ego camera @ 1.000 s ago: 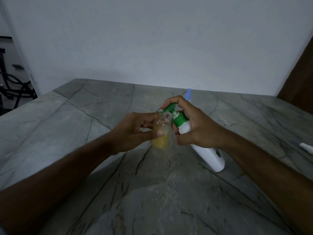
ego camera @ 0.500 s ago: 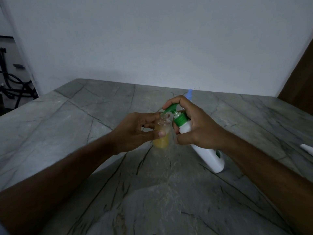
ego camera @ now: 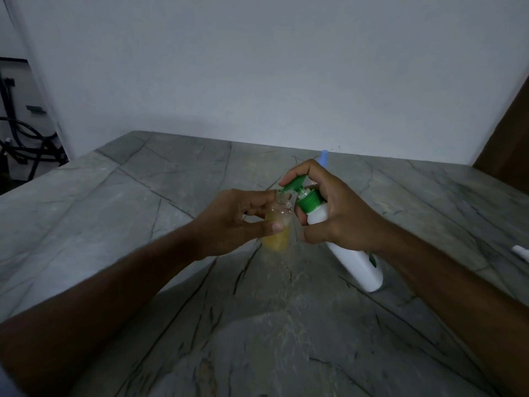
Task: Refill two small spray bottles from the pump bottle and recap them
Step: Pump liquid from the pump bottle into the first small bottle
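Near the middle of the frame, the left hand (ego camera: 240, 222) pinches a small clear spray bottle (ego camera: 279, 224) between thumb and fingers, holding it upright and uncapped just above the grey stone counter (ego camera: 114, 213); its lower part is filled with yellow liquid. Just right of it, the right hand (ego camera: 337, 216) wraps round the neck of the white pump bottle (ego camera: 355, 262), which tilts up toward the left, its base low at centre right. The forefinger lies on the green pump head (ego camera: 294, 184) (its spout reaches over the small bottle's open mouth). Behind the right hand a pale blue cap (ego camera: 324, 157) pokes up. A white object (ego camera: 521, 252) lies at the right edge of the frame.
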